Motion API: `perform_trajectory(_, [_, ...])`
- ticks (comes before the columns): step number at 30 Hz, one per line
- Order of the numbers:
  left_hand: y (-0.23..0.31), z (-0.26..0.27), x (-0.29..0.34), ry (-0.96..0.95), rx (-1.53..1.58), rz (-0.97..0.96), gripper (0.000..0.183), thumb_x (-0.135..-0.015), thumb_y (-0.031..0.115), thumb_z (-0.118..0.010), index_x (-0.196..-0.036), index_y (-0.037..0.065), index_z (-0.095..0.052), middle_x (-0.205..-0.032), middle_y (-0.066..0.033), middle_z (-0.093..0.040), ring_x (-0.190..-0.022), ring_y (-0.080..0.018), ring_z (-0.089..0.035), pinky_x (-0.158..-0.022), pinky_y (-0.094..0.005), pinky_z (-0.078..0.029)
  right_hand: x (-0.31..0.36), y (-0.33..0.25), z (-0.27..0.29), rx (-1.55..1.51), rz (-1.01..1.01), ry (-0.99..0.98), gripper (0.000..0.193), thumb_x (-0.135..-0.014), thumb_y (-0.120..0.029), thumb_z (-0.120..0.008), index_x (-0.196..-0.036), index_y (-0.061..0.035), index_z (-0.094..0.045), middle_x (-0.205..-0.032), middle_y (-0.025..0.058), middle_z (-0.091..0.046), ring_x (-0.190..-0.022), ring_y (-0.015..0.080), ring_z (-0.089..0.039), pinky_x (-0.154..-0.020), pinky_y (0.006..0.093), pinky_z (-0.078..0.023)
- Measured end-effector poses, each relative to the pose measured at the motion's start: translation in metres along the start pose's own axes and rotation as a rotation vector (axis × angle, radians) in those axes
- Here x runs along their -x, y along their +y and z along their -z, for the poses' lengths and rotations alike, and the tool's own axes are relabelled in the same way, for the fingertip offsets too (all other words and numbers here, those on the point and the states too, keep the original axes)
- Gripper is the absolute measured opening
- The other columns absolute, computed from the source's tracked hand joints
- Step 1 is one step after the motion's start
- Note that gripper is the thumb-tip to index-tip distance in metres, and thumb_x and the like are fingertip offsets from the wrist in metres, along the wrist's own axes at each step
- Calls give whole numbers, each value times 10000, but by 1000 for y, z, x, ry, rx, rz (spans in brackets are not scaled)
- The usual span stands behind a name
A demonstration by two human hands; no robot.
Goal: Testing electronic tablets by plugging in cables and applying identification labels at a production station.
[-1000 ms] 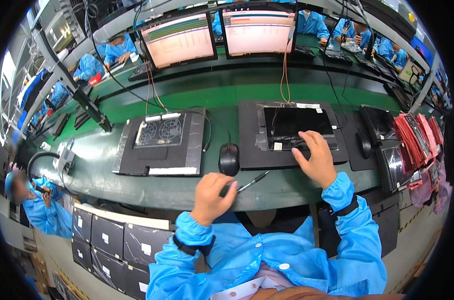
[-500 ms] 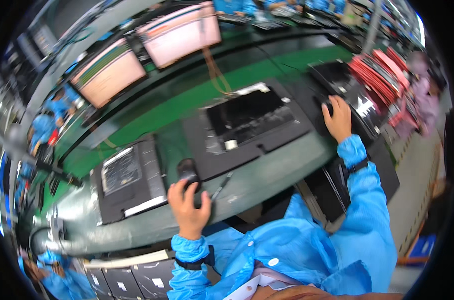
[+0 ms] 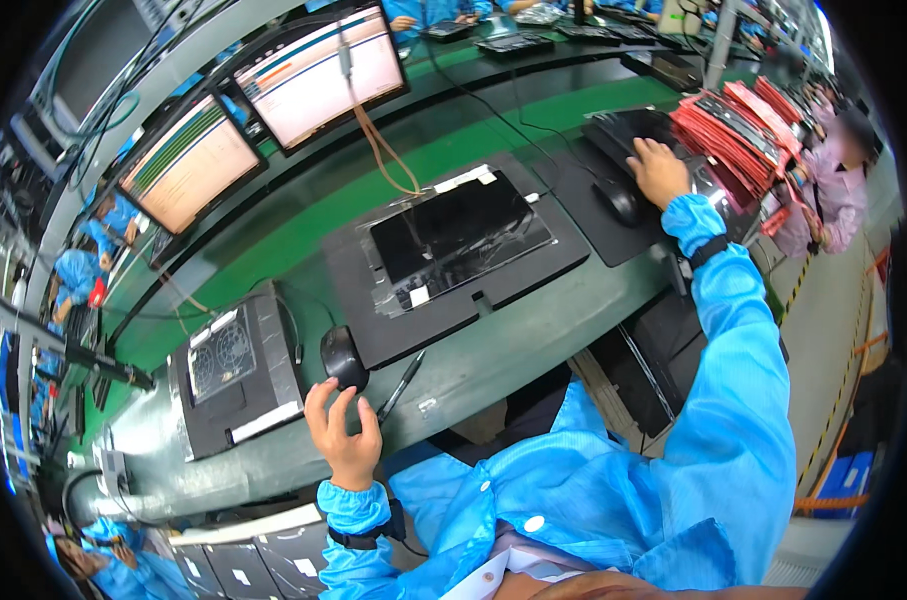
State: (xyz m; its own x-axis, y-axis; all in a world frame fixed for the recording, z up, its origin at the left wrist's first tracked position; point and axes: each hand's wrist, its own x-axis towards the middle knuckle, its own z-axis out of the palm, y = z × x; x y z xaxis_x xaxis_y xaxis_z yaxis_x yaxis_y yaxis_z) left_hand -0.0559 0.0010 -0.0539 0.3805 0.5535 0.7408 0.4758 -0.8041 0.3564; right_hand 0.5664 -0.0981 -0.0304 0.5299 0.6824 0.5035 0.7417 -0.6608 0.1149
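My left hand (image 3: 345,436) is open with fingers apart at the bench's front edge, just below a black computer mouse (image 3: 344,360) and holding nothing. A dark pen (image 3: 401,386) lies beside it. My right hand (image 3: 661,172) reaches over a dark keyboard-like thing (image 3: 631,130) at the right, its fingers partly bent and apart. Below that hand, a second black mouse (image 3: 616,203) rests untouched on a dark mat (image 3: 583,205). Between my hands, a flat black screen panel (image 3: 451,232) with white tape pieces lies on a black foam board (image 3: 523,282).
Left of the near mouse sits another black board (image 3: 258,385) bearing a silvery patterned panel (image 3: 223,357). Two lit monitors (image 3: 318,75) stand behind. Red padded sleeves (image 3: 723,135) are stacked at the right, near a person (image 3: 841,185). Thin cables cross the bench (image 3: 453,385).
My right hand has let go of the right mouse and moved away, up toward the keyboard-like thing. My left hand has drawn back slightly from the near mouse. The view has shifted.
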Motion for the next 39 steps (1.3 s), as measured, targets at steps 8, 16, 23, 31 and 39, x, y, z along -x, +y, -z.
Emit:
perform_trajectory(8, [27,30,-8,-408,843,430,310,-1045,200,-544,-1211,-36,-657,-1201,-158,-643,-1153,-287,-609,-1024,-391,-465,25,-40,149,-274,582,699,260,-923,-2,-664,-1179,-2,-702,-1146,141,-726,-1107,329,-664,-1045,440,-472])
perform_trajectory(16, [28,46,-38,-410,2321,862,1019,-922,805,-349,-1516,-22,-365,-1466,-308,-473,-1349,-475,-484,-1056,-677,-421,118,-242,218,-955,1268,500,273,-850,-12,-642,-1120,-27,-675,-1072,158,-739,-1025,304,-733,-937,469,-532])
perform_trajectory(23, [5,125,10,148,2107,1184,406,-937,149,-484,-1241,-100,-589,-1178,-265,-683,-1045,-357,-708,-920,-465,-594,149,-380,238,-1151,1386,308,354,-804,-75,-719,-1156,-96,-694,-1216,90,-663,-1105,244,-660,-1021,474,-485])
perform_trajectory(31, [-4,164,22,414,1991,1103,408,-870,128,-546,-1162,-148,-616,-1133,-295,-691,-1047,-401,-698,-1003,-476,-544,166,-425,230,-1203,1484,696,342,-802,-114,-747,-1141,-98,-702,-1253,69,-679,-1162,245,-660,-1035,414,-499])
perform_trajectory(39, [-44,159,53,688,1511,1017,494,-844,172,-512,-1194,-167,-594,-1215,-289,-658,-1135,-399,-654,-1031,-469,-517,159,-441,150,-1144,954,34,496,-836,-271,-762,-1207,23,-617,-1253,216,-599,-1188,406,-567,-1011,478,-455])
